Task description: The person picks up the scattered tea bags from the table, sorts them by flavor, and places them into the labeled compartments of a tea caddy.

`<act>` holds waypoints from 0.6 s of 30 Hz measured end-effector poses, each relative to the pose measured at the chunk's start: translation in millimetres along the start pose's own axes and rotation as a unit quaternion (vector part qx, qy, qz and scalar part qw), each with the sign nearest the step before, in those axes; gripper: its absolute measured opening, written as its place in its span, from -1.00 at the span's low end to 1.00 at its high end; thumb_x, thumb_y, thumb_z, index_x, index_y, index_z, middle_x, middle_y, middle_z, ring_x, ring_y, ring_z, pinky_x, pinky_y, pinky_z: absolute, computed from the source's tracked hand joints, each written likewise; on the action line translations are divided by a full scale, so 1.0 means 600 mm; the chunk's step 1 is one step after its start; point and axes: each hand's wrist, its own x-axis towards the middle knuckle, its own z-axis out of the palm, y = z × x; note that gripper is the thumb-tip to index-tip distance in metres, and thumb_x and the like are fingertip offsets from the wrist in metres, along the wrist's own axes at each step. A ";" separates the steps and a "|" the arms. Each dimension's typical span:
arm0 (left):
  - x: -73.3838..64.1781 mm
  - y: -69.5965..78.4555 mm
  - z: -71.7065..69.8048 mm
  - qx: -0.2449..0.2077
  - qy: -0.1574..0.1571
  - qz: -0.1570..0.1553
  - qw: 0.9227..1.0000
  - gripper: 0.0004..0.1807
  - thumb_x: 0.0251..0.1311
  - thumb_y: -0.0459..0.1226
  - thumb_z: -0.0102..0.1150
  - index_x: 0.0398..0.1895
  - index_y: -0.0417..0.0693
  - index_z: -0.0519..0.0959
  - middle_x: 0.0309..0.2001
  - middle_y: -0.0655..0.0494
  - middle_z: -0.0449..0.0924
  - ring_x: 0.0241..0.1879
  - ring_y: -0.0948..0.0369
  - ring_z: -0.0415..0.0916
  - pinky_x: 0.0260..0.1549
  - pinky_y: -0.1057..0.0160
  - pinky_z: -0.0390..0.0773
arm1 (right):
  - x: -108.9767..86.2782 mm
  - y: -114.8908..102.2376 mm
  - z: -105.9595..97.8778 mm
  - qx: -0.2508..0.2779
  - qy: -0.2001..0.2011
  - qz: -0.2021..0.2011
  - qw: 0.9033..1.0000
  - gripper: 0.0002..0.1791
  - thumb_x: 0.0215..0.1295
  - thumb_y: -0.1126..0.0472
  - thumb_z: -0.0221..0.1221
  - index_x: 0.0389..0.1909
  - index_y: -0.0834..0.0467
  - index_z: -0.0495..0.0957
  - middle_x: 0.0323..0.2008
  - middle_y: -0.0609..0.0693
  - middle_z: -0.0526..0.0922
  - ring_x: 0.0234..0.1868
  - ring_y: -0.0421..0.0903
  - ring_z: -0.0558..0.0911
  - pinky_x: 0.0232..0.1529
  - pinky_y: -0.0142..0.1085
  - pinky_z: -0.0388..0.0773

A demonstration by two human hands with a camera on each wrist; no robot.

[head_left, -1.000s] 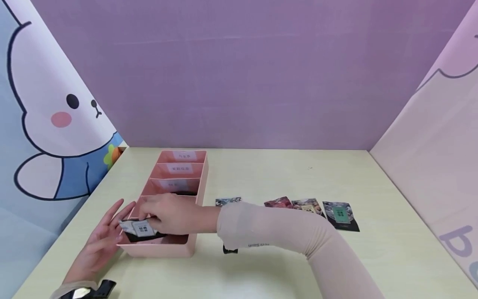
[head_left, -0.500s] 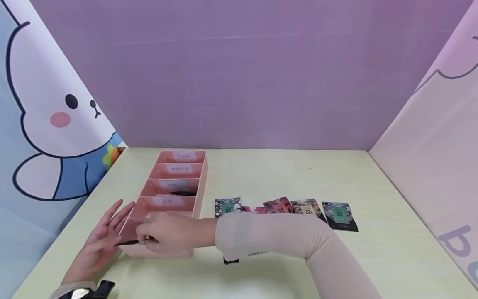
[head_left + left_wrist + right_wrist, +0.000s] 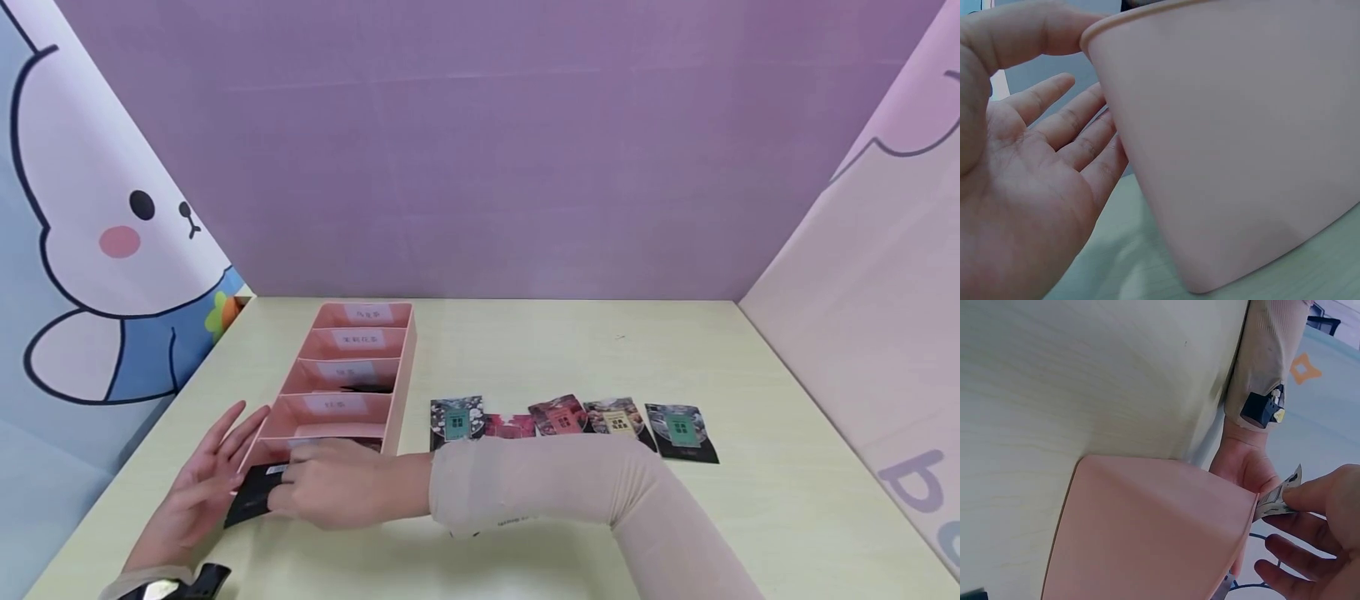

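Observation:
A long pink box (image 3: 403, 375) with several labelled compartments stands at the left of the table. My right hand (image 3: 322, 487) pinches a flat black sachet (image 3: 255, 492) above its near end. In the right wrist view the sachet (image 3: 1272, 503), its printed side showing, sits between thumb and forefinger at the rim. My left hand (image 3: 198, 492) is at the near left corner, fingers extended. The left wrist view shows its thumb on the rim and its fingertips (image 3: 1110, 119) against the side wall. My right hand hides part of the nearest compartment.
Right of the box lies a row of printed sachets: a floral one (image 3: 456, 421), a pink one (image 3: 510, 426), a red one (image 3: 561, 414), a beige one (image 3: 618, 417) and a green-labelled one (image 3: 681, 433). My right sleeve (image 3: 540, 475) partly covers several. Another dark sachet (image 3: 369, 388) lies inside a middle compartment.
My right hand has moved toward me with the sachet, from over the second-nearest compartment to the box's near end. The sachet has turned, now showing a black face. My left hand stays put.

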 end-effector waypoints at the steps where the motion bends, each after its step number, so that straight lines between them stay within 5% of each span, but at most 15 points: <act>1: 0.000 0.000 -0.001 0.005 -0.001 0.001 1.000 -0.07 0.26 -0.70 -0.54 0.63 0.18 -0.28 0.51 0.29 0.17 0.45 0.39 0.11 0.26 0.39 0.27 | 0.000 0.000 0.000 -0.013 0.001 -0.001 1.000 -0.74 0.55 0.01 -0.01 -0.07 -0.13 0.68 -0.21 -0.27 0.71 -0.19 -0.31 0.58 -0.07 -0.52 0.35; 11: 0.002 -0.001 -0.009 0.034 -0.027 0.018 0.999 -0.09 0.25 -0.70 -0.50 0.63 0.13 -0.21 0.51 0.27 0.18 0.44 0.38 0.13 0.25 0.37 0.29 | 0.008 0.000 0.000 -0.041 -0.070 0.009 0.997 -0.66 0.57 -0.05 -0.08 0.18 -0.23 0.58 0.02 -0.33 0.67 0.03 -0.27 0.50 0.08 -0.49 0.29; 18: 0.003 -0.001 -0.012 -0.012 -0.052 0.019 0.998 -0.08 0.22 -0.71 -0.58 0.62 0.07 -0.36 0.52 0.23 0.15 0.46 0.38 0.09 0.25 0.30 0.32 | 0.012 0.009 0.004 -0.033 -0.108 0.032 0.993 -0.65 0.54 -0.03 -0.02 0.24 -0.22 0.54 0.08 -0.32 0.64 0.07 -0.24 0.45 0.10 -0.43 0.32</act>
